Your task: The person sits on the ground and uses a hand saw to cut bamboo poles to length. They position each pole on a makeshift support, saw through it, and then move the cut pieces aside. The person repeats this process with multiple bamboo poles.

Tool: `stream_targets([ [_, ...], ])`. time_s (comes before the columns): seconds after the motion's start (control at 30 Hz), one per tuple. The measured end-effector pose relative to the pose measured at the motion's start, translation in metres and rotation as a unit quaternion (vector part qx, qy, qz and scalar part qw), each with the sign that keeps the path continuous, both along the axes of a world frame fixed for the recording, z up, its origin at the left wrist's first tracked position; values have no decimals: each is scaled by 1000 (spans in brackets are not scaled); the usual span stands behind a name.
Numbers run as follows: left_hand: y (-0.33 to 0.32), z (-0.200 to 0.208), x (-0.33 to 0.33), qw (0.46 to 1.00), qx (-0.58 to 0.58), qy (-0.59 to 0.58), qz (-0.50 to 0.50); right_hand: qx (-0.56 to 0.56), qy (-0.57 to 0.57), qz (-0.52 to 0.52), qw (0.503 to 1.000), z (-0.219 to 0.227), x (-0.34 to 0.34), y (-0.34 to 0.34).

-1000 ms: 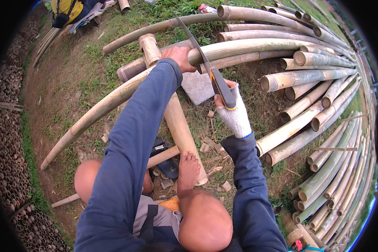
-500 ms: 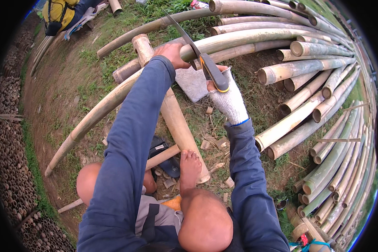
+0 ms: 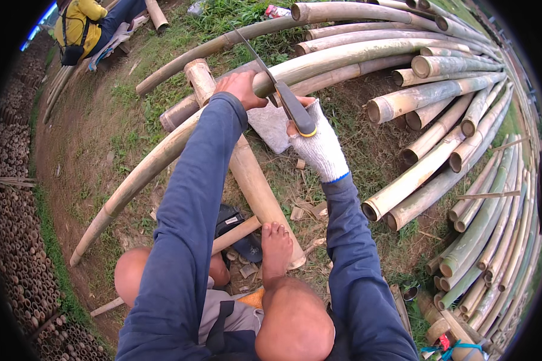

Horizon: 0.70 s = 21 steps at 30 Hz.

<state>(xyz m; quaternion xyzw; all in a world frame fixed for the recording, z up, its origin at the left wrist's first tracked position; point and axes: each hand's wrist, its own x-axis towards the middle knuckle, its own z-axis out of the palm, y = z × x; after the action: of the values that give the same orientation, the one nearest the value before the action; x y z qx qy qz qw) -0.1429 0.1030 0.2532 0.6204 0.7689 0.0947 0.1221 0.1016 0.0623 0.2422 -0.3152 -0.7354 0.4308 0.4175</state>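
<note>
My bare left hand (image 3: pixel 242 90) is closed on a long bamboo pole (image 3: pixel 144 161), beside the spot where a saw crosses the bamboo. In my right hand (image 3: pixel 319 141), which wears a white knitted glove, is the dark handle, edged orange, of a hand saw (image 3: pixel 294 110). Its thin blade slants up and left across the bamboo (image 3: pixel 343 59) just right of my left fingers. How deep the blade sits is hidden. Beneath my left arm lies a thick bamboo support (image 3: pixel 256 174), and my bare foot (image 3: pixel 277 246) presses against its near end.
Many cut bamboo poles (image 3: pixel 427 102) fan out on the right, with another stack (image 3: pixel 488 222) nearer me. A flat grey stone (image 3: pixel 270 127) lies under the saw. Bamboo ends (image 3: pixel 18 240) are piled at far left. A person in yellow (image 3: pixel 81 27) sits at the upper left.
The saw and my gloved right hand have come slightly back toward me and left. My left hand stays on the bamboo. The whole view has shifted a little.
</note>
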Motion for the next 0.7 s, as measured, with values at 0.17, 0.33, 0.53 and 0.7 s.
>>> stream_targets([
  [0.17, 3, -6, -6, 1000, 5, 1, -17, -59, -54, -6, 997, -12, 70, -59],
  [0.33, 9, -16, -17, 999, 7, -7, -46, -72, -101, -41, 991, 4, 142, -151],
  [0.53, 14, -6, -18, 1000, -1, 14, -5, -101, -63, 1, 993, 30, 89, -76],
  [0.7, 11, -6, -16, 999, 25, -14, -22, -24, -96, -23, 995, 23, 107, -101],
])
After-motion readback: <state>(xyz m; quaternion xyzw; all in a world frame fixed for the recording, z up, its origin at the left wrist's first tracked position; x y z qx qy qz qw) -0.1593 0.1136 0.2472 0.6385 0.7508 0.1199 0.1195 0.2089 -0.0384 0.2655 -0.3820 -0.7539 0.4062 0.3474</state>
